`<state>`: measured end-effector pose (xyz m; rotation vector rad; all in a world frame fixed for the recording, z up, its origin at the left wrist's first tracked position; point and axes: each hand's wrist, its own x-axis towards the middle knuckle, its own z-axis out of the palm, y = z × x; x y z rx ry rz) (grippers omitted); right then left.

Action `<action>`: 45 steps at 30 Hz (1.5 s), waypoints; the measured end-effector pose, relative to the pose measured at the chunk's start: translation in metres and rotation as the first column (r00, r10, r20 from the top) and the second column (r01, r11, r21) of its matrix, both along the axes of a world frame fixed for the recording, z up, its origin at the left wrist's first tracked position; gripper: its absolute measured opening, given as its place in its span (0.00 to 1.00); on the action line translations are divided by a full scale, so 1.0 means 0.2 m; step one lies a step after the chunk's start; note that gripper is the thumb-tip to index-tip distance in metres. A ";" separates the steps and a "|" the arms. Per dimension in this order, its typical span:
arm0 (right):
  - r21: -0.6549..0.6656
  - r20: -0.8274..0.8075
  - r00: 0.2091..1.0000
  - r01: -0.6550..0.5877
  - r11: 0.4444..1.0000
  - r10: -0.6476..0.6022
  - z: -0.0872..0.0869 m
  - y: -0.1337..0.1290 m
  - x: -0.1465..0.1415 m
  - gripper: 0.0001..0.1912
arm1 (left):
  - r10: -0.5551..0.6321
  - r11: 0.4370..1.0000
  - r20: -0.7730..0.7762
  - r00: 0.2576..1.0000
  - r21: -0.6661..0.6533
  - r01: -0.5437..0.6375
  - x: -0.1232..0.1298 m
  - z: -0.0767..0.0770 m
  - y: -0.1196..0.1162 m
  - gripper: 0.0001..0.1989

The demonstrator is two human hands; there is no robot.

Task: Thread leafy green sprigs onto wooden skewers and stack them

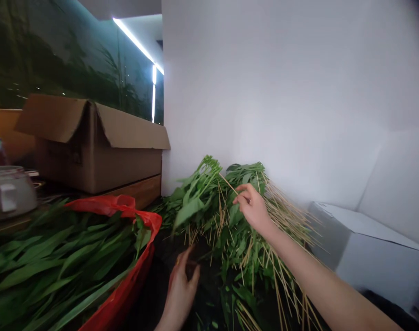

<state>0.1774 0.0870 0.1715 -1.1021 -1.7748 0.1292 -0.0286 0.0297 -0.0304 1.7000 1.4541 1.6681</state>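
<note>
Your right hand (252,207) pinches a thin wooden skewer (229,184), located beside the leafy green stems (209,169). Its long axis slants, far tip pointing up and left. Marks on the cardboard box (126,166) are illegible. The skewer appears straight, pale tan. Your left hand (180,287), blurred, holds thumb and fingers apart.

No legible text or labels.

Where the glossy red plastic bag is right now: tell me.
In the head view, the glossy red plastic bag, filled with long green leaves, is at lower left, left of the left hand and nearer than the open brown cardboard box.
</note>
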 end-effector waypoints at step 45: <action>-0.338 0.603 0.722 -0.156 0.928 0.341 -0.60 -0.90 0.05 0.14 | -0.292 0.874 0.352 0.889 -0.279 0.398 -0.16 0.40 -0.33 0.17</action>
